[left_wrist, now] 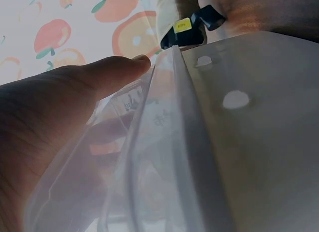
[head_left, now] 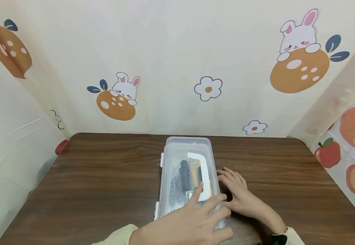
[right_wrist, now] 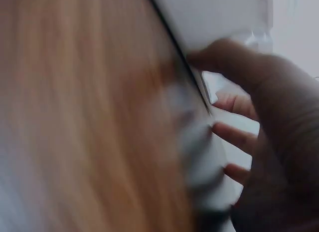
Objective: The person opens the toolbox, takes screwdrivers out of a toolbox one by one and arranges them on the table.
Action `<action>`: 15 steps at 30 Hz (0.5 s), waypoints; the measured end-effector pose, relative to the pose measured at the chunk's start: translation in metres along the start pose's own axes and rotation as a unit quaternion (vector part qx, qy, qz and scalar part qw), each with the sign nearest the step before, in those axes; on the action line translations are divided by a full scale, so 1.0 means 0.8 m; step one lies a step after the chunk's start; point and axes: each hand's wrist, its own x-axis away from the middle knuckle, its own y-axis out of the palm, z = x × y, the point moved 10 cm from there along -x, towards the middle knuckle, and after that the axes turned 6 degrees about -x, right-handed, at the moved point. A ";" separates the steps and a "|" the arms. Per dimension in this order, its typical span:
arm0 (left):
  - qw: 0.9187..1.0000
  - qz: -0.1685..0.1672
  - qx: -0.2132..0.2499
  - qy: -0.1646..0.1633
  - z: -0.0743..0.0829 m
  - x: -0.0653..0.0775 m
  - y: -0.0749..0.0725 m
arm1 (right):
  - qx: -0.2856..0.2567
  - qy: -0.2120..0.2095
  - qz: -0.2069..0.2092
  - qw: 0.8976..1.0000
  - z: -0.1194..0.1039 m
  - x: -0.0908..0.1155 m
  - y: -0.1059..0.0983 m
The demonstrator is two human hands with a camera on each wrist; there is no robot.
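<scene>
A clear plastic case [head_left: 172, 146] lies on the table, its lid down. The lid carries a white handle [head_left: 205, 170]. Through the lid show a dark, long-handled item [head_left: 184, 175], a yellow piece [head_left: 194, 173] and small dark bits that I cannot make out. My left hand [head_left: 189, 221] lies across the case's near end, fingers spread towards its right edge; its thumb is along the clear wall in the left wrist view. At the case's right side is my right hand [head_left: 237, 192], fingers bent loosely near the edge. The right wrist view is partly blurred, so contact there is unclear.
The brown wood-grain table [head_left: 104, 180] extends on both sides of the case. White hinges [head_left: 161, 160] run along the case's left side. A patterned curtain [head_left: 171, 68] stands behind the table and along its sides.
</scene>
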 end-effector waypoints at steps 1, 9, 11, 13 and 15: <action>1.000 -0.001 -0.002 -0.002 -0.001 0.001 0.000 | -0.001 0.000 0.001 1.000 0.000 -0.001 0.003; 0.999 0.023 0.039 -0.030 -0.013 0.004 -0.011 | -0.007 0.002 0.009 1.000 0.002 -0.004 0.003; 0.998 0.041 0.039 -0.034 -0.017 0.005 -0.017 | -0.002 -0.002 0.013 1.000 0.003 -0.003 0.002; 0.997 0.055 0.042 -0.035 -0.021 0.009 -0.023 | 0.001 -0.005 0.016 1.000 0.004 -0.002 0.001; 0.996 0.064 0.045 -0.037 -0.025 0.013 -0.029 | 0.002 -0.006 0.021 1.000 0.005 -0.001 0.000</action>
